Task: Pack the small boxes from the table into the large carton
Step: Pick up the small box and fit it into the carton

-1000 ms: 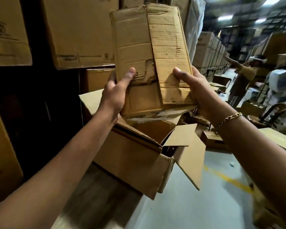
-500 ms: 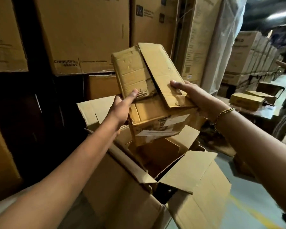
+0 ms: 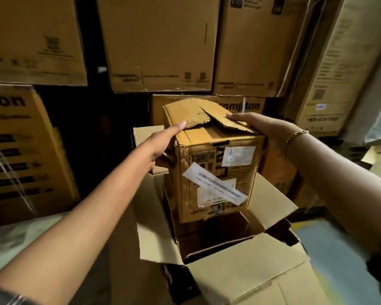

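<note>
Lowered since before, our small box stands upright directly over the large carton mouth, left hand and right hand clamping its sides

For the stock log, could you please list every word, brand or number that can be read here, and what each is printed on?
"Crompton": lower edge of the stacked carton, upper middle.
"Crompton": lower edge of the neighbouring carton to its right, faint.
"rompton": carton behind the held box, first letter hidden.
"ton": yellow carton at left, rest cut off.
White labels and barcode on the small box: too blurred to read.
Other fine print: unreadable.
</note>
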Available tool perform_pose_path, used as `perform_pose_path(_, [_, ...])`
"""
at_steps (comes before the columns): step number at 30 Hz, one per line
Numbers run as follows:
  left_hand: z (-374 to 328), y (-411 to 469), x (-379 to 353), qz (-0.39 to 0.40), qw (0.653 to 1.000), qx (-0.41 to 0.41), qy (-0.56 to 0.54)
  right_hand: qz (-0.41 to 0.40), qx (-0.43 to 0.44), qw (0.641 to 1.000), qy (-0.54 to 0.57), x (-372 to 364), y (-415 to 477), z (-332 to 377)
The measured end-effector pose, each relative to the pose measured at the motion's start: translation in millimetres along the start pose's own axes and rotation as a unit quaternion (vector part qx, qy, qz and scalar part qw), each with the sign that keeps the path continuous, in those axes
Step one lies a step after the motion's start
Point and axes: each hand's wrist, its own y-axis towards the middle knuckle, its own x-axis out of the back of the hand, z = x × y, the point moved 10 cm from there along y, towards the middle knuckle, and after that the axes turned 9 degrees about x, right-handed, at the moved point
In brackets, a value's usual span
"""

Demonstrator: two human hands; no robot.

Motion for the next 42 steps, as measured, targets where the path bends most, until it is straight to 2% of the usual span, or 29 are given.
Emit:
perform_pose_path(3, [3.5, 7.6, 3.5, -0.025, 0.999, 0.003, 0.046, 0.020, -0.005, 1.000, 0.005, -6.1, 21.9, -12.5])
perform_pose_path(6, [14.2, 22.2, 4.7, -0.020, 0.999, 0.030, 0.021, 0.038, -0.010, 0.999, 0.013, -12.0, 38.0, -21.4])
perform_pose_path(9, [17.1, 24.2, 0.7, -0.032, 0.997, 0.030, 0.058, 0.038, -0.023, 0.999, -0.003, -9.7, 52.4, -30.0])
perform_pose_path(12, [15.7, 25.4, -14.8, -0.010, 0.997, 0.027, 0.077, 0.041, -0.037, 0.998, -0.004, -8.6, 62.7, -42.7])
perform_pose_path(21, [77.6, 59.3, -27.7, -0.022, 0.994, 0.108, 0.003, 0.086, -0.033, 0.996, 0.012, -27.6, 90.5, -98.1])
perform_pose_path(28, [126.9, 57.8, -49.1, -0.111, 0.978, 0.159, -0.079, 0.121, 0.021, 0.992, 0.033, -51.3, 102.5, -141.7])
perform_pose_path(31, [149.8, 55.5, -59.6, -0.128, 0.971, 0.187, -0.072, 0.115, 0.039, 0.992, 0.016, -53.1, 104.8, -156.2])
perform_pose_path(35, [171.0, 52.2, -74.9, -0.130, 0.963, 0.223, -0.071, 0.126, 0.019, 0.992, 0.003, -60.4, 99.5, -182.3])
perform_pose_path(42, [218.6, 61.5, -76.2, -0.173, 0.953, 0.242, -0.062, 0.147, -0.006, 0.988, 0.044, -76.0, 97.9, -218.8])
